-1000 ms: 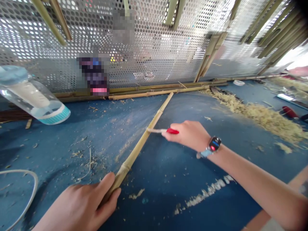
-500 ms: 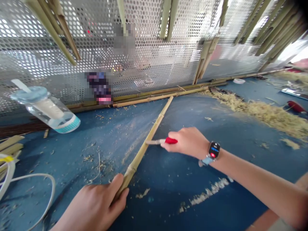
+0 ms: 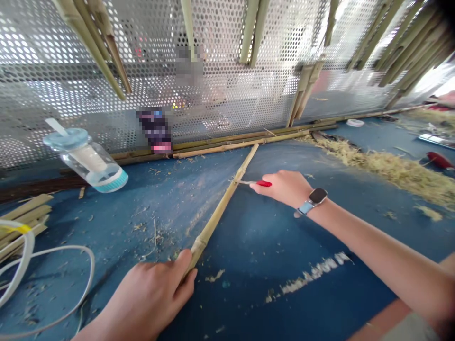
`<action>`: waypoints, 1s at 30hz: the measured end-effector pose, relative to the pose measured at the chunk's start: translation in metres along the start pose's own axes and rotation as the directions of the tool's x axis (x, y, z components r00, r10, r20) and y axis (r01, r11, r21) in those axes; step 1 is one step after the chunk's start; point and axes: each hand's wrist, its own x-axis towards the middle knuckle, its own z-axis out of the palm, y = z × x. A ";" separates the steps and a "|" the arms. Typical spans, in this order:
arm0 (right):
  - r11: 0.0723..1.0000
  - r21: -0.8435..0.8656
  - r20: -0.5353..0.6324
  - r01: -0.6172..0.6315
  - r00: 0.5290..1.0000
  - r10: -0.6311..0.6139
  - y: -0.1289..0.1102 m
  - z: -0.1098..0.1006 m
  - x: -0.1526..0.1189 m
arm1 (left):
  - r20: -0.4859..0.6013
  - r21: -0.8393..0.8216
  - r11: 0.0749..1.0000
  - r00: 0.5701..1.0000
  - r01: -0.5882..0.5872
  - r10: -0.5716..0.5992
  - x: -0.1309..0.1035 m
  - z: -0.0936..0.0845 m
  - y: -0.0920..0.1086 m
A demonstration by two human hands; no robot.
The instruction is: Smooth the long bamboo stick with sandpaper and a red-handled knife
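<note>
Blue, scuffed tabletop (image 3: 270, 237), sprinkled with pale scraps, spreads to both sides of a long, yellow-tan jointed bamboo stick (image 3: 218, 210). The stick slants away from the wearer, its far tip meeting or nearly meeting some slender tan-and-green bamboo poles (image 3: 227, 142). These lie along the foot of a silver perforated metal panel (image 3: 220, 80), which bounds the far edge of the work area. On the left are a clear bottle with a light blue lid (image 3: 94, 161), leaning at a tilt, a looped white cable (image 3: 90, 265) and a stack of flat, split bamboo strips (image 3: 30, 213). On the right, beyond the right hand, a heap of pale, curly shavings (image 3: 387, 168) runs across the surface.

The left hand (image 3: 152, 289) is closed around the near end of the stick, thumb on top, just below a joint. The right hand (image 3: 287, 187) is clenched on a small knife with a red handle (image 3: 263, 183) — only part of the handle shows. Its thin, pale blade points left and meets the stick's right edge, just on the near side of the upper joint. A watch with a light blue band (image 3: 317, 195) circles the right wrist.

Compared with half a second ago, the blade is farther up the stick, away from the left hand — and the watch face, lit then, is now dark.
</note>
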 end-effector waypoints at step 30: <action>1.000 0.026 -0.022 -0.010 1.000 0.010 0.008 0.004 0.009 | -0.490 0.053 0.986 0.856 -0.160 0.166 -0.001 0.028 -0.008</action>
